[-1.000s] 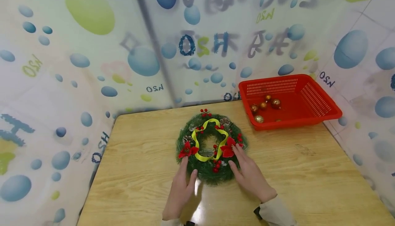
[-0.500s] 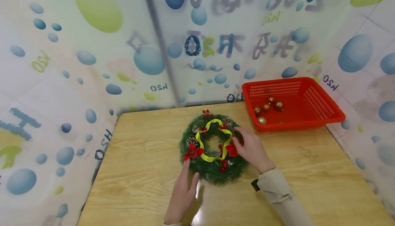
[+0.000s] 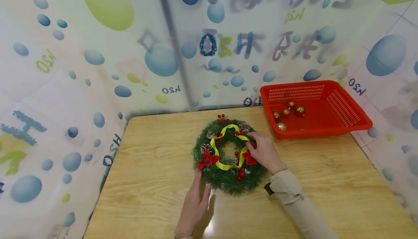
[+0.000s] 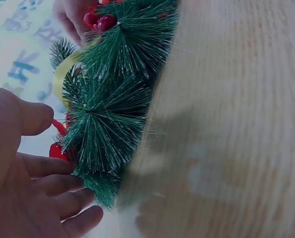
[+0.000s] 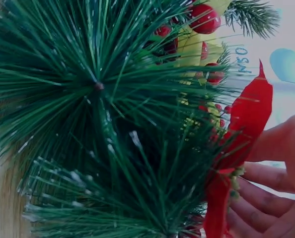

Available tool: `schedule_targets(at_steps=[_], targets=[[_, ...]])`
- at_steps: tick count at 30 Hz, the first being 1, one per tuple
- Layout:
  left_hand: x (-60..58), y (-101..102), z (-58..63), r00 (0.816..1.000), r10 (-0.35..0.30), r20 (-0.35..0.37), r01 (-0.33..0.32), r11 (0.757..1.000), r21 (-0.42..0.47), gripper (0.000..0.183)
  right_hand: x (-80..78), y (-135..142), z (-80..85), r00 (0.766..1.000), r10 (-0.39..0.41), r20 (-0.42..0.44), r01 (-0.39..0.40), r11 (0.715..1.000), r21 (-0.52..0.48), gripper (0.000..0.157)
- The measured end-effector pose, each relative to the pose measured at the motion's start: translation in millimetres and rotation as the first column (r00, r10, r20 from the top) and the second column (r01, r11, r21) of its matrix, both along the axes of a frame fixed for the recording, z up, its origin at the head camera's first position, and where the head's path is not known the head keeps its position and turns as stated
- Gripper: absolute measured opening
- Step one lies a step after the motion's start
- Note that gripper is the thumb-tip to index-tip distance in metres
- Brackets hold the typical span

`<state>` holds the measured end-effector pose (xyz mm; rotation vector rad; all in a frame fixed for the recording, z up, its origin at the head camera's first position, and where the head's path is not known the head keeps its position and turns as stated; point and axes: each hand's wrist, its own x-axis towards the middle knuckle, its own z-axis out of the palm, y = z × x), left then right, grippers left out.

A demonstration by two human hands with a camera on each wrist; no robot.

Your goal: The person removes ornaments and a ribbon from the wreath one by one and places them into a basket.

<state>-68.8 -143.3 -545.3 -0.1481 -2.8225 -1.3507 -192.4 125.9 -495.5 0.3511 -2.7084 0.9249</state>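
On the wooden table lies a green Christmas wreath with pinecones, red berries and two red fabric flowers. A wavy yellow ribbon lies around its inner ring. My left hand is at the wreath's near left side, fingers extended under the left red flower and thumb apart. My right hand reaches over the wreath's right side, thumb and fingertips at the right red flower, beside the ribbon. In the right wrist view, a petal hides the tip of my thumb, so a pinch cannot be made out.
A red plastic basket stands at the table's back right. Several gold and bronze ornament balls lie in its left part. A printed curtain hangs behind the table's back edge.
My right hand has moved up from the wreath's near right side onto the right flower, where it stays. My left hand keeps its place at the near left. The view has shifted slightly.
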Motion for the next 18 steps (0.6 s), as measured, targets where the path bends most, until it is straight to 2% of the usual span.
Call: schedule_targets(at_steps=[7,14,18], targets=[[1.5,1.8,-0.5,1.000,0.004,0.012,-0.004,1.000,0.000,0.066,-3.5,-2.9,0.6,1.000,-0.009,-0.020,0.009,1.000,0.000,0.026],[1.3,1.7,-0.6,1.000,0.008,0.021,-0.009,1.000,0.004,0.065,-6.8,-2.9,0.2,0.999,0.030,-0.027,-0.029,0.999,0.034,0.013],[2.2,0.7,-1.8,0.999,0.009,0.034,-0.009,1.000,0.000,0.066,-7.1,-3.1,-0.8,0.999,0.038,-0.028,-0.038,0.999,0.020,0.012]])
